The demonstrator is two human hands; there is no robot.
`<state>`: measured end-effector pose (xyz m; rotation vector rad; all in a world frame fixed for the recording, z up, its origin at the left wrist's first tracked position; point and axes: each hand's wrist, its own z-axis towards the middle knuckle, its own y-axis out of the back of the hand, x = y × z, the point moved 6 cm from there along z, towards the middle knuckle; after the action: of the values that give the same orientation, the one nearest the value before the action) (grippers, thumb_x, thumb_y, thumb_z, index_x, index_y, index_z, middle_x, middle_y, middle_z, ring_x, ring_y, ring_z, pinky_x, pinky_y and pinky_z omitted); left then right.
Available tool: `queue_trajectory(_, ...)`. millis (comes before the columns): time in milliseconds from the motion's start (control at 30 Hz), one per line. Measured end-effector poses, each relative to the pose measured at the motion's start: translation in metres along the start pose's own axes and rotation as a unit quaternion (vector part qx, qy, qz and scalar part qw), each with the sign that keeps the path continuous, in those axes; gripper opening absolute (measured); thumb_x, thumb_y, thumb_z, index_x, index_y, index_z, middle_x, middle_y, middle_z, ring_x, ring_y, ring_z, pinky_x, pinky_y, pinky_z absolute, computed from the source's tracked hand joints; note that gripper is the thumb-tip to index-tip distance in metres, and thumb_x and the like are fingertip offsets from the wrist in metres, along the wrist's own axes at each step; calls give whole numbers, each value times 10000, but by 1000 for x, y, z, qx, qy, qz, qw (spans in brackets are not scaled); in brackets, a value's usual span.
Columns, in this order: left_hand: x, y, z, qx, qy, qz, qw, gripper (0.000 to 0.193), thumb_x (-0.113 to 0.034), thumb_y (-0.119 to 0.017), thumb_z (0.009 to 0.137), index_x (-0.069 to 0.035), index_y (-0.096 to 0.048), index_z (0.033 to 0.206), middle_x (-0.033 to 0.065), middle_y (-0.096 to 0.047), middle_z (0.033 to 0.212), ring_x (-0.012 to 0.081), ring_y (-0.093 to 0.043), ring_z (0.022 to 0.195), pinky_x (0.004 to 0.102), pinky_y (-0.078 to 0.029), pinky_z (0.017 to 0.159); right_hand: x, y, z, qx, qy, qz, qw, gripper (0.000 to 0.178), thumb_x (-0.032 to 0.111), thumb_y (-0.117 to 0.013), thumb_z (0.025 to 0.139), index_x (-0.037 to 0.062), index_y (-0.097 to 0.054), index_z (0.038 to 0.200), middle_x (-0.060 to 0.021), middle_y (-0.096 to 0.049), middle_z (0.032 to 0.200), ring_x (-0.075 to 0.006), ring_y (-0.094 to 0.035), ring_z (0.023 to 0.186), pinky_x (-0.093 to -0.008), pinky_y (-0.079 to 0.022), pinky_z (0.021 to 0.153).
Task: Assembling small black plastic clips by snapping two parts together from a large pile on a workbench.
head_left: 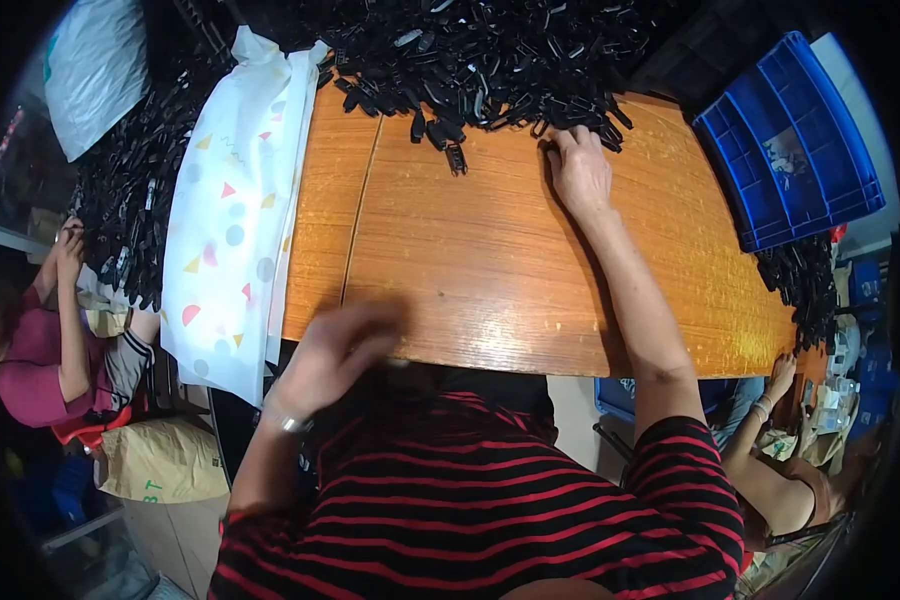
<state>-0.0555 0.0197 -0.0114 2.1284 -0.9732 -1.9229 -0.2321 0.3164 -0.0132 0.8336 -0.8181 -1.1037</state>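
A big heap of small, elongated black plastic pieces [490, 60] covers the far side of the wooden table [470, 250]. My right hand [582, 172] reaches forward to the near edge of this heap, its fingers bent down among the pieces. Whatever lies under those fingertips is hidden. Close to the table's front edge, my left hand [328, 358] is smeared by motion, and its fingers cannot be made out clearly. A few loose black pieces [455, 158] lie just in front of the heap.
Left of me, a white plastic sheet with coloured shapes [225, 220] hangs over the table side. A blue crate [795, 150] stands tilted at the far right. Co-workers sit at both sides, one in a pink top [45, 360], beside more black pieces [130, 220].
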Motion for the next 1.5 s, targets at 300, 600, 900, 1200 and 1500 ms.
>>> queue_trajectory(300, -49, 11, 191, -267, -200, 343, 878, 632, -356, -718, 784, -174, -496, 1347, 147, -362, 1469, 403, -235, 1397, 571, -277, 1080, 34, 17, -32, -68, 49, 86, 993, 229, 65, -717, 755, 28, -594, 945, -142, -544, 970, -339, -537, 934, -419, -485, 751)
queue_trajectory(600, -35, 22, 218, -257, -191, 388, 864, 396, -358, -679, 772, -122, -647, 1087, 122, -467, 1357, 373, -351, 1312, 536, -402, 965, 31, 15, -29, -71, 21, 92, 993, 266, 31, -718, 717, 25, -566, 935, -149, -545, 999, -347, -533, 953, -430, -474, 779)
queue_trajectory(900, -36, 17, 152, -209, -246, 349, 880, 362, -289, -685, 774, -122, -647, 1093, 108, -525, 1286, 388, -373, 1302, 530, -369, 996, 31, 12, -31, -63, 22, 94, 993, 278, 19, -707, 720, 16, -551, 950, -155, -547, 996, -349, -538, 946, -427, -461, 793)
queue_trajectory(1200, -105, 4, 261, -275, -327, 339, 838, 443, -237, -671, 832, -113, -583, 1248, 100, -512, 1358, 318, -366, 1349, 504, -297, 1078, 32, 11, -27, -47, 15, 103, 993, 271, 39, -714, 722, 31, -560, 945, -150, -551, 985, -334, -547, 933, -427, -451, 778)
queue_trajectory(1500, -94, -40, 257, -218, -364, 373, 825, 380, -179, -680, 806, -84, -581, 1160, 112, -522, 1235, 286, -485, 1151, 451, -332, 1026, 25, 12, -23, -48, -20, 154, 987, 215, 30, -682, 744, 22, -561, 921, -165, -548, 947, -349, -544, 914, -440, -449, 774)
